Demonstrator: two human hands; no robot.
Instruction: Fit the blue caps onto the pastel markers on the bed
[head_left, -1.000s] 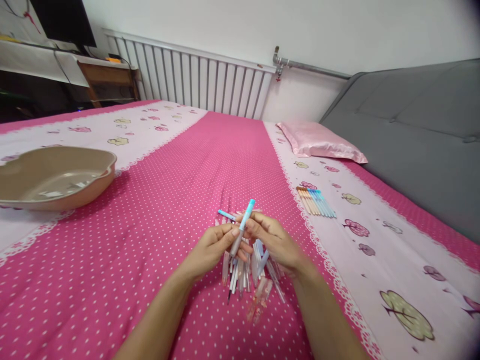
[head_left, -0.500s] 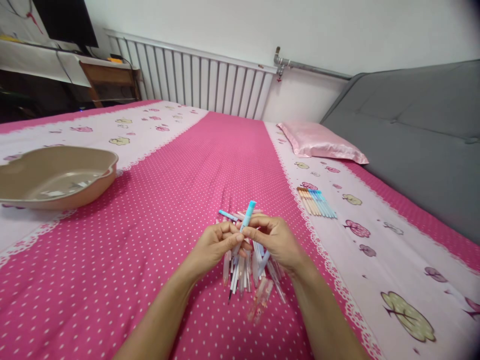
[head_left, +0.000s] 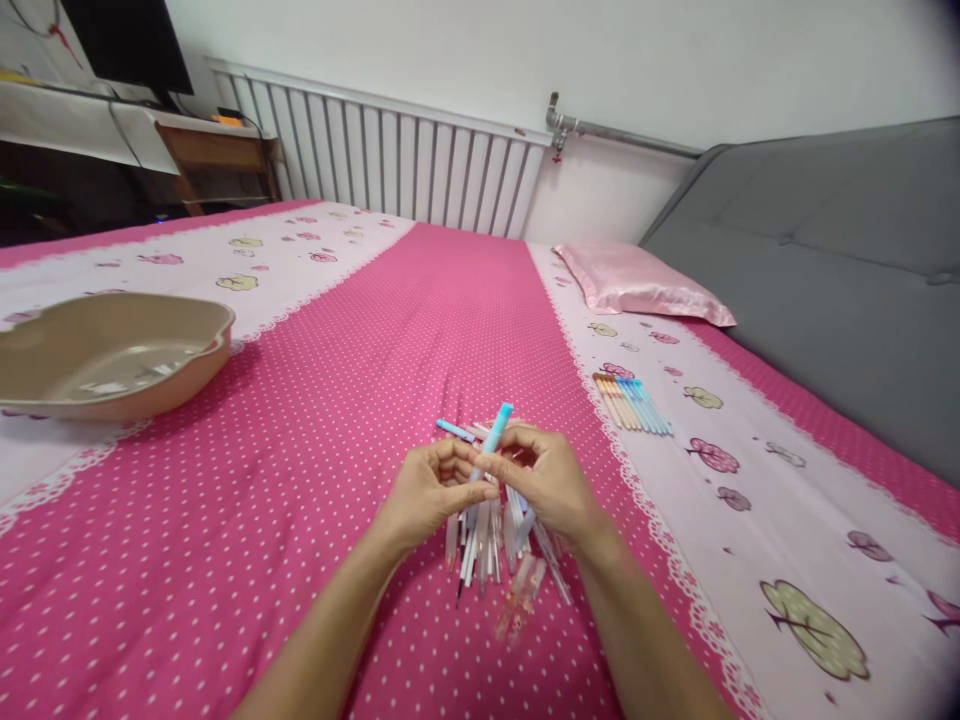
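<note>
A light-blue pen (head_left: 496,430) with a brighter blue end stands tilted between my two hands, above a heap of pen parts. My left hand (head_left: 437,490) is closed on its lower part, with the thumb along the near side. My right hand (head_left: 541,480) pinches the same pen from the other side, thumb and fingers pressed together. Beneath lie several clear pen barrels and white refills (head_left: 484,550), partly hidden by my hands. A blue pen cap piece (head_left: 454,430) lies at the heap's far left. Pink-patterned clear barrels (head_left: 519,600) lie nearest me.
A row of finished-looking brown and blue pens (head_left: 632,404) lies on the right. At the left stands a beige basin (head_left: 150,395) with small white pieces inside. A pink pillow (head_left: 645,280) rests near the grey headboard (head_left: 825,240). The polka-dot bedsheet (head_left: 337,400) lies beneath everything.
The fingers of both hands have shifted slightly on the pen; my left thumb now lies flatter and my right thumb reaches farther left. The pen stays nearly in place.
</note>
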